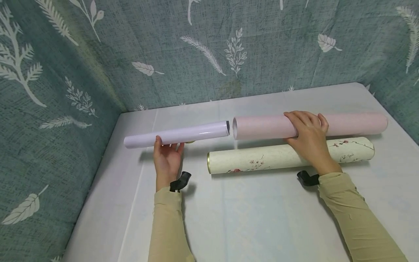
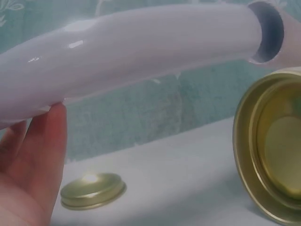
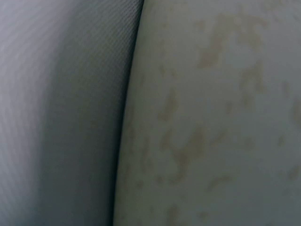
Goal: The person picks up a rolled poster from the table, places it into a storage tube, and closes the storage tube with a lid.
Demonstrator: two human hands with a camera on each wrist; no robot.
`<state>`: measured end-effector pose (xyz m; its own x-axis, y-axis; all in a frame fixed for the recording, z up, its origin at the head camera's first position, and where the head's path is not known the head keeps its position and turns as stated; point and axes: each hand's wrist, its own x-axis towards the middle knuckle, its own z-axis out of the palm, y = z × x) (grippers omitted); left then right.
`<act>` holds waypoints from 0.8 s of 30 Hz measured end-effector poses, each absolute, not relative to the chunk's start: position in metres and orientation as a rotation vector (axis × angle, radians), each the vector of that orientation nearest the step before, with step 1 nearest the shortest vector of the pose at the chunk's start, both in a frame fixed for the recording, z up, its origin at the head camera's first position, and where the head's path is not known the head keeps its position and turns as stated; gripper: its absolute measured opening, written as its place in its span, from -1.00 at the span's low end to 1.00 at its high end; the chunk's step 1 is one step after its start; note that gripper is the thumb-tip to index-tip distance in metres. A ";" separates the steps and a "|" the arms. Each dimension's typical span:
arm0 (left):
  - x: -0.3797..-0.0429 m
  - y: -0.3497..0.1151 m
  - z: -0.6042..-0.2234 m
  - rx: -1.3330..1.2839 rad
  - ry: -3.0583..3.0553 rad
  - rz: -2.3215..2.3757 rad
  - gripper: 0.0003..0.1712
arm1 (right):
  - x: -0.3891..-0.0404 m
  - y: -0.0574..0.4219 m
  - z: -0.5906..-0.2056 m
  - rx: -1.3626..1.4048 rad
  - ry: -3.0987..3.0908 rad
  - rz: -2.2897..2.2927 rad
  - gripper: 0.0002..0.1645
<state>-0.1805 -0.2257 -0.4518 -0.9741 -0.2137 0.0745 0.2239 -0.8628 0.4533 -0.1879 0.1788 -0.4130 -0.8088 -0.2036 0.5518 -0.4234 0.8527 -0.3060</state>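
My left hand (image 1: 168, 163) holds a glossy pale lilac roll (image 1: 193, 134) from below, its thumb against the near side. Above the table, the roll's open right end faces the open left end of a pink tube (image 1: 262, 127), a small gap apart in the head view. My right hand (image 1: 309, 138) grips the pink tube from above, fingers over its top. Below that hand lies a cream cardboard tube (image 1: 242, 160) with red blossoms and a gold-coloured end (image 2: 244, 141). In the right wrist view only the cream tube's mottled surface (image 3: 211, 113) and table cloth show.
A round gold lid (image 2: 91, 190) lies on the table behind the left hand, mostly hidden by the roll in the head view. The white-covered table (image 1: 255, 218) meets green leaf-patterned cloth (image 1: 203, 54) at the back and sides.
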 end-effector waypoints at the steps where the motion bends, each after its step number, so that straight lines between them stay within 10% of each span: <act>1: -0.180 -0.225 -0.451 -0.042 -0.694 -2.830 -0.65 | -0.188 0.179 -0.413 0.459 -2.512 0.575 -0.13; 24: -0.185 -0.211 -0.445 -0.248 -0.778 -2.880 -0.69 | -0.188 0.179 -0.412 0.459 -2.514 0.582 -0.14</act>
<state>-0.1846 -0.2113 -0.4445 -0.9754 -0.0993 0.1970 0.1851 -0.8545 0.4854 -0.1885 0.1786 -0.4122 -0.8102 -0.2037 0.5497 -0.4243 0.8507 -0.3102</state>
